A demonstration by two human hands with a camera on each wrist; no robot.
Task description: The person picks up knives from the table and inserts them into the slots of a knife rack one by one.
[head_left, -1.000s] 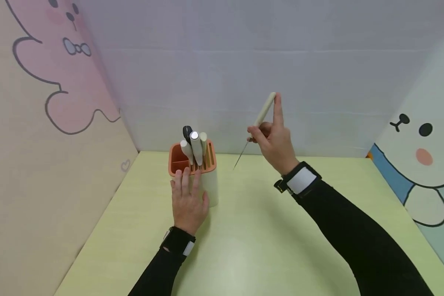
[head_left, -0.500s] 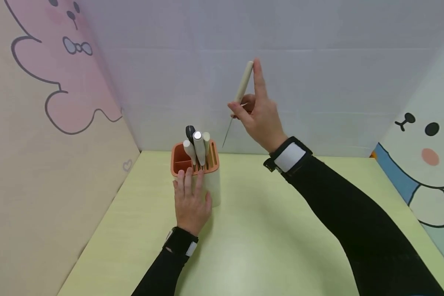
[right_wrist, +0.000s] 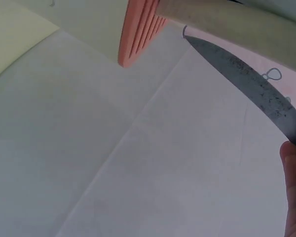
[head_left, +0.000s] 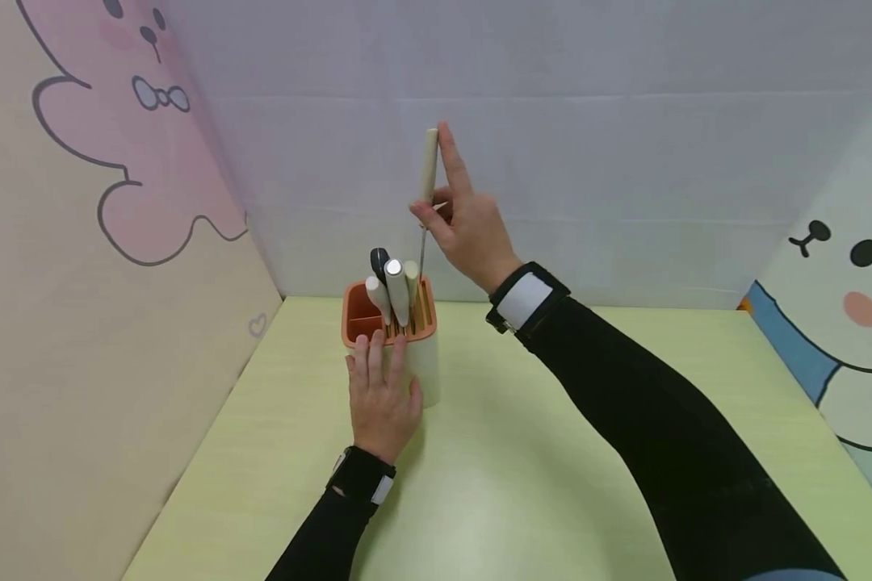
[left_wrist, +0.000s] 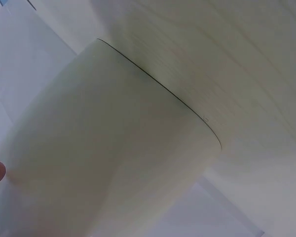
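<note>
In the head view my right hand (head_left: pixel 472 230) pinches a knife (head_left: pixel 429 165) with a pale handle, index finger stretched up along the handle. The knife hangs almost upright, blade down, its tip overlapping the slotted side of the knife holder (head_left: pixel 427 371). Dark specks mark the blade (right_wrist: pixel 251 81) in the right wrist view, where its tip is apart from the orange slotted top (right_wrist: pixel 140 32). My left hand (head_left: pixel 383 407) rests with extended fingers against the holder's cream front, fingertips near the rim. The left wrist view shows mostly the holder's smooth wall (left_wrist: pixel 108 133).
Several handles stand in the holder, among them a black handle (head_left: pixel 379 262) and a white handle (head_left: pixel 396 290). An orange compartment (head_left: pixel 359 311) lies at its left. The pale table (head_left: pixel 538 484) meets a light back wall (head_left: pixel 589 161); cartoon-printed panels flank both sides.
My right hand has carried the knife leftward, first rising and then lowering slightly, until it is over the holder; the knife has turned from slanted to nearly upright. My left hand stays on the holder.
</note>
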